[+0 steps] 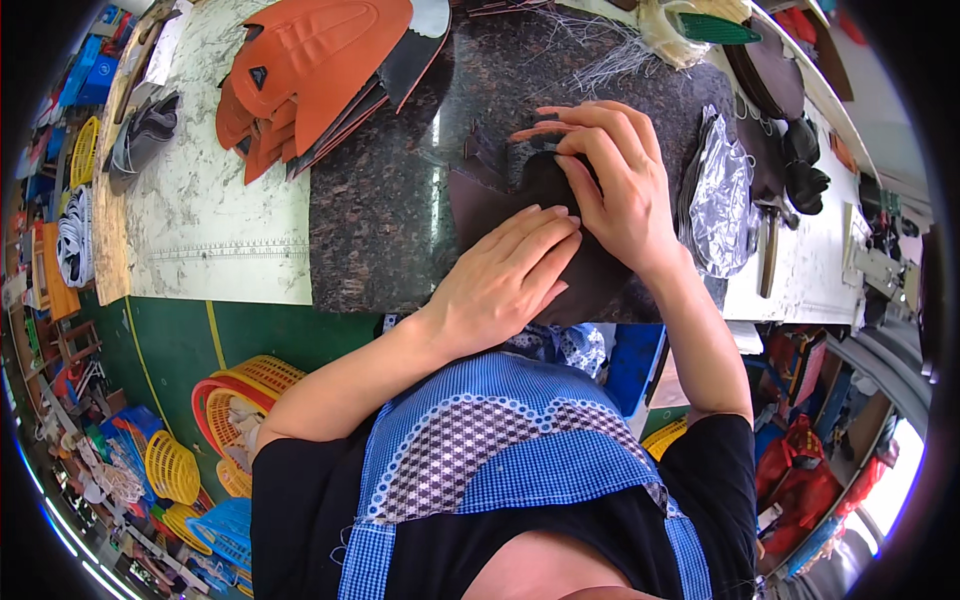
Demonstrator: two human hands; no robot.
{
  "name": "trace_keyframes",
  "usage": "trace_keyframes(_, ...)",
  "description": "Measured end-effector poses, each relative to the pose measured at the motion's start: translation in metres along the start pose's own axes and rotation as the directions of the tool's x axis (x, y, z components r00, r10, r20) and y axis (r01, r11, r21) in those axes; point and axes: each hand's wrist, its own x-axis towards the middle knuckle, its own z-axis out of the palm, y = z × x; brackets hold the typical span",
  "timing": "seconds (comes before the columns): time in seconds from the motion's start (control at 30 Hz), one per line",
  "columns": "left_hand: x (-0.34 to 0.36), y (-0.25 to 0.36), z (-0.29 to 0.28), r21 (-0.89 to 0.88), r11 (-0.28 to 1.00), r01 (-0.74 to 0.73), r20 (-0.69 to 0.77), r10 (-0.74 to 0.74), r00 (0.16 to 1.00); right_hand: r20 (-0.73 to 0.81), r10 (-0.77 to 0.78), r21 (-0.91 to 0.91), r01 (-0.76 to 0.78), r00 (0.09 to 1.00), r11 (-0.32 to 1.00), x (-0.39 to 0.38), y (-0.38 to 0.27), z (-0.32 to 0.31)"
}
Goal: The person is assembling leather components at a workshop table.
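A dark brown, leather-like sheet piece (600, 285) lies on the speckled dark stone slab (375, 245) in front of me. My left hand (500, 278) rests flat on it, fingers stretched out together toward the right. Across from it, my right hand (622, 185) bends over the piece's far edge, with thumb and forefinger closed on that edge. The other right fingers reach out over the slab. A pointed part (475, 205) of the piece shows left of the hands. Both hands hide much of its middle.
Orange-red shaped leather pieces (320, 60) are stacked at the far left. Loose threads (615, 60) lie at the back. Shiny silvery pieces (718, 195) and a hammer (769, 250) lie to the right. Baskets (240, 400) stand below the table's left side.
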Motion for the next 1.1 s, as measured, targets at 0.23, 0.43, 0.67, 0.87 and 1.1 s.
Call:
trace_keyframes(0.23,0.009,-0.006,-0.016,0.154,0.973,0.17,0.037,-0.177,0.983,0.079,0.134,-0.102,-0.126,0.988,0.987,0.0,0.005,0.006)
trace_keyframes(0.43,0.007,-0.012,-0.016,0.212,0.955,0.21,0.079,-0.231,0.97,0.212,-0.045,0.035,0.039,0.976,0.999,-0.063,-0.043,-0.016)
trace_keyframes(0.67,0.006,-0.017,-0.022,0.248,0.954,0.169,0.197,-0.221,0.955,0.338,0.354,-0.215,-0.295,0.872,0.931,-0.088,-0.026,-0.041)
trace_keyframes(0.87,0.006,-0.013,-0.026,0.238,0.959,0.152,0.18,-0.197,0.964,0.221,0.136,-0.074,-0.122,0.966,0.99,-0.044,-0.045,-0.038)
trace_keyframes(1.1,0.038,-0.039,-0.089,-0.113,0.97,0.214,-0.01,-0.217,0.976,0.397,0.215,-0.158,-0.165,0.892,0.974,-0.039,-0.047,-0.012)
